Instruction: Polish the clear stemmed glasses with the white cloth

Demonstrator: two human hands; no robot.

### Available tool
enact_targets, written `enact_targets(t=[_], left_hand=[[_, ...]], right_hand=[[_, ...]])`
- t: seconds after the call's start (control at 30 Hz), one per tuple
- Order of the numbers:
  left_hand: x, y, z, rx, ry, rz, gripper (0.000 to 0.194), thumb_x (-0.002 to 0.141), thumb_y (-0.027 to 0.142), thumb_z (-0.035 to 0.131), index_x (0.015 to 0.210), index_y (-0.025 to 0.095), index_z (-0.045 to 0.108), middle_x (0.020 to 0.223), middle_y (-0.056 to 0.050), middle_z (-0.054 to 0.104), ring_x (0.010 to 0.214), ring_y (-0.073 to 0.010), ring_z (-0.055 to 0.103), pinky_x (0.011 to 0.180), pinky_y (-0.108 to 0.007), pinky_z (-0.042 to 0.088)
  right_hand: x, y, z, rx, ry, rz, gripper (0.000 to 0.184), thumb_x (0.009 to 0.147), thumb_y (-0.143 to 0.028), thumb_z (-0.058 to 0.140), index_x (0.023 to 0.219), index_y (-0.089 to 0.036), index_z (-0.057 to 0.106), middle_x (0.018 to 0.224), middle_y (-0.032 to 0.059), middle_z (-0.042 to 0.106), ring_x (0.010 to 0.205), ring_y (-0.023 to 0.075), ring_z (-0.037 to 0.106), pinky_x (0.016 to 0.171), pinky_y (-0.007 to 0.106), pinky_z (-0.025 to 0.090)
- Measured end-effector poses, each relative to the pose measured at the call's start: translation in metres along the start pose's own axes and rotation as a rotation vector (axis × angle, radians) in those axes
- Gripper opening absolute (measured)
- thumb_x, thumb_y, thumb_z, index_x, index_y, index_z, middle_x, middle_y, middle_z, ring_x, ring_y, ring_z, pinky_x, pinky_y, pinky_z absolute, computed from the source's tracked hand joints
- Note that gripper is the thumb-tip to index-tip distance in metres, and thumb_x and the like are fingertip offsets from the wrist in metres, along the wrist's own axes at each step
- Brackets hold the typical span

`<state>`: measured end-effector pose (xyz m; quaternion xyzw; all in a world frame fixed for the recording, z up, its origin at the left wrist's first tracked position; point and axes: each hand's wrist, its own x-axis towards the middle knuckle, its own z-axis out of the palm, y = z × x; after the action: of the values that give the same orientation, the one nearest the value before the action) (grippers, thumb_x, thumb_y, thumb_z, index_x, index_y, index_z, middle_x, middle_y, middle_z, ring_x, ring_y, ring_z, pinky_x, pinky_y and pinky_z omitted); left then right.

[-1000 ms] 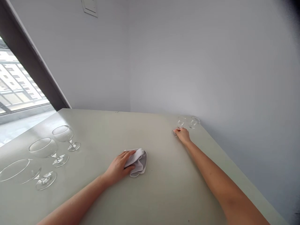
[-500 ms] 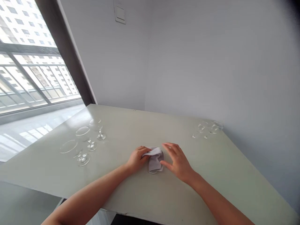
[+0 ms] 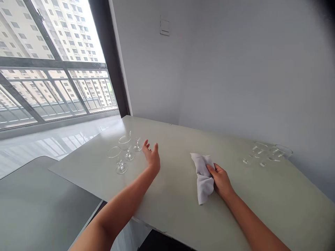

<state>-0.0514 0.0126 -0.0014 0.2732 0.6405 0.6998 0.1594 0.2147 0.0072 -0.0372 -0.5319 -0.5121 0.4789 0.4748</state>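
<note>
A pale grey cloth (image 3: 204,178) hangs bunched in my right hand (image 3: 222,180), its thumb pressed on the near side of the fabric. My left hand (image 3: 152,156) is empty, fingers and thumb apart, just right of a group of stemmed glasses. Farthest back in that group is a clear glass (image 3: 137,146), partly hard to make out. A middle glass (image 3: 125,140) stands upright in front of it, and a third glass (image 3: 121,168) is nearest me on the left. No contact shows between my left hand and the glasses.
Several clear glass pieces (image 3: 280,152) stand at the table's right rear, near the wall. The pale table (image 3: 172,195) reaches back to the grey wall (image 3: 235,76). A window (image 3: 57,80) is at left, above a grey surface (image 3: 39,202).
My left hand has let go of the cloth and moved left toward the glasses. My right hand now holds the cloth, which hangs more unfolded. The view has turned left.
</note>
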Motion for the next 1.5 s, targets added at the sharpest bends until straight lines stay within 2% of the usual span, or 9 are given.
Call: enact_targets(t=[0.1,0.23,0.6,0.8,1.0,1.13,1.23,1.37,1.5], left_hand=[[0.031,-0.008,-0.002,0.075,0.174,-0.130,0.050,0.076,0.037,0.053,0.120,0.021,0.034,0.126,-0.012,0.033,0.116,-0.0184,0.039,0.088,-0.031,0.040],[0.050,-0.018,-0.006,0.126,0.255,-0.131,0.060,0.075,0.040,0.053,0.125,0.019,0.027,0.129,-0.014,0.028,0.121,-0.0204,0.035,0.093,-0.032,0.037],[0.083,-0.038,0.001,0.300,0.392,-0.099,0.080,0.066,0.041,0.063,0.127,0.009,0.022,0.134,-0.022,0.028,0.128,-0.0292,0.023,0.103,-0.040,0.023],[0.099,-0.033,0.009,0.307,0.402,-0.083,0.075,0.072,0.036,0.057,0.128,0.011,0.014,0.122,-0.018,0.041,0.120,-0.0271,0.037,0.099,-0.041,0.029],[0.083,-0.017,0.014,0.329,0.174,0.034,0.050,0.073,0.034,0.055,0.113,0.012,0.036,0.096,-0.010,0.053,0.097,-0.0214,0.052,0.089,-0.039,0.037],[0.027,-0.004,0.033,0.304,-0.197,0.177,0.040,0.066,0.040,0.062,0.096,0.018,0.047,0.075,0.001,0.055,0.063,-0.0118,0.056,0.066,-0.027,0.045],[-0.025,0.001,0.043,0.381,-0.572,0.444,0.048,0.071,0.045,0.056,0.109,0.019,0.042,0.076,0.002,0.057,0.059,-0.0113,0.054,0.059,-0.026,0.043],[-0.068,-0.001,0.043,0.493,-0.648,0.799,0.061,0.076,0.046,0.050,0.125,0.017,0.028,0.081,-0.003,0.058,0.074,-0.0174,0.056,0.070,-0.032,0.041],[-0.070,-0.003,0.035,0.558,-0.632,1.009,0.064,0.079,0.047,0.047,0.129,0.013,0.024,0.089,-0.009,0.058,0.082,-0.0204,0.055,0.078,-0.035,0.037]], right_hand=[[0.004,-0.002,0.000,0.204,-0.017,0.050,0.034,0.064,-0.046,0.065,0.081,-0.017,0.057,0.067,-0.0005,0.059,0.059,0.0148,0.053,0.051,0.024,0.043],[0.002,-0.006,0.001,0.302,-0.024,0.096,0.030,0.063,-0.042,0.068,0.078,-0.019,0.058,0.064,-0.0021,0.059,0.058,0.0141,0.053,0.051,0.023,0.043],[0.003,-0.013,-0.003,0.582,-0.084,0.265,0.026,0.063,-0.034,0.070,0.082,-0.019,0.061,0.068,-0.0002,0.065,0.062,0.0175,0.060,0.053,0.027,0.048],[0.000,-0.030,-0.018,0.689,-0.176,0.272,0.025,0.066,-0.032,0.066,0.086,-0.017,0.062,0.075,0.0031,0.067,0.067,0.0193,0.063,0.059,0.029,0.050],[0.008,-0.025,-0.027,0.682,0.000,0.251,0.027,0.061,-0.030,0.069,0.083,-0.018,0.061,0.070,0.0008,0.065,0.064,0.0171,0.061,0.056,0.027,0.048],[0.010,-0.035,-0.030,0.657,0.278,0.200,0.028,0.056,-0.030,0.070,0.079,-0.020,0.057,0.066,-0.0040,0.060,0.058,0.0126,0.056,0.053,0.023,0.045],[-0.001,-0.061,-0.025,0.629,0.345,0.038,0.025,0.058,-0.031,0.069,0.073,-0.022,0.053,0.060,-0.0072,0.052,0.053,0.0091,0.049,0.049,0.020,0.040],[-0.026,-0.087,0.003,0.421,0.217,-0.189,0.023,0.065,-0.038,0.065,0.069,-0.020,0.051,0.056,-0.0072,0.043,0.050,0.0071,0.039,0.046,0.019,0.032],[-0.039,-0.084,0.028,0.165,-0.122,-0.202,0.032,0.076,-0.047,0.053,0.079,-0.016,0.061,0.059,-0.0023,0.047,0.053,0.0092,0.042,0.048,0.022,0.036]])
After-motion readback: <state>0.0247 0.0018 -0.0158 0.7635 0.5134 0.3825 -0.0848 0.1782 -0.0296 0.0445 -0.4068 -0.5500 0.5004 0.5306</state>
